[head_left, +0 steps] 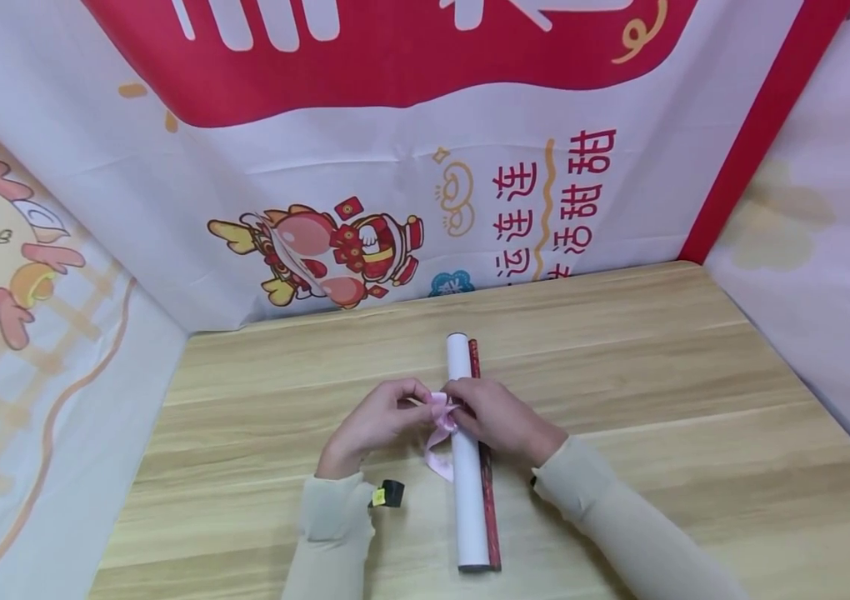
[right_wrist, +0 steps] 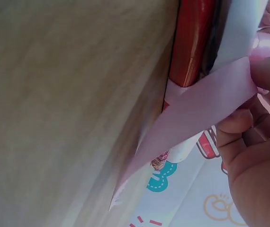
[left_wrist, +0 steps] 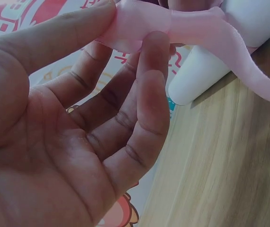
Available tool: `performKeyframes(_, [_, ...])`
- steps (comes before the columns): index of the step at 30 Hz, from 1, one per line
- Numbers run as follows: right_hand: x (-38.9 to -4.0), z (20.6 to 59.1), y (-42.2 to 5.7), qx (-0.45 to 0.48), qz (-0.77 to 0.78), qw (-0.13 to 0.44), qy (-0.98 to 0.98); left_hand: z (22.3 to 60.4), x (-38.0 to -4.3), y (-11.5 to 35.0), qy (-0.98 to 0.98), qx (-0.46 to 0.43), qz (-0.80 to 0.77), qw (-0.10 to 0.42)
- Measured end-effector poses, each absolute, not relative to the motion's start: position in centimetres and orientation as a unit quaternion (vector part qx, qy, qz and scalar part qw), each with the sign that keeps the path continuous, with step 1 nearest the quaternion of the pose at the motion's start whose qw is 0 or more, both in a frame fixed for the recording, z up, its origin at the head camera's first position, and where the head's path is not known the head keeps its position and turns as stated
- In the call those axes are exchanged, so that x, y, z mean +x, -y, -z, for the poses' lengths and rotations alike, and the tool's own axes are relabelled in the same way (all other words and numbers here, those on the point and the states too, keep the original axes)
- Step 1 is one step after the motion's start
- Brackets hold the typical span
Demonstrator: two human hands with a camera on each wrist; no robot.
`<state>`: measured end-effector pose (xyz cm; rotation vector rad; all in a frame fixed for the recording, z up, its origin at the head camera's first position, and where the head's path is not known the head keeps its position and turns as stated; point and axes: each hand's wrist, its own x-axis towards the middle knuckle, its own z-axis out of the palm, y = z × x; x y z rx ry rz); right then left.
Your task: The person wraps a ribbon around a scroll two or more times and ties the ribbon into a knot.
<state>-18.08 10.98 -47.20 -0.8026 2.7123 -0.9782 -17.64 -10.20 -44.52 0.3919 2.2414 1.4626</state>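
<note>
A white roll lies lengthwise on the wooden table, with a thin red patterned stick along its right side. Pink ribbon goes around both, and one tail hangs to the left of the roll. My left hand pinches a loop of the ribbon between thumb and fingertips, just left of the roll. From the right, my right hand reaches over the roll and pinches the ribbon at its top. In the right wrist view a ribbon tail trails from those fingers past the red stick. The fingers partly hide the knot area.
The wooden tabletop spreads around the roll. A printed cloth backdrop stands along the back edge, with more printed cloth at the left and white cloth at the right. A small black device sits at the left wrist.
</note>
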Motion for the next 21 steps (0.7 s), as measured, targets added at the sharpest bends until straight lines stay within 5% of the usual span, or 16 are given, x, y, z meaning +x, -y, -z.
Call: performKeyframes(21, [-17.72, 46.91, -11.16, -0.255, 0.32, 0.055, -0.911, 44.83, -17.67, 10.59, -0.818, 0.126, -0.522, 0.207])
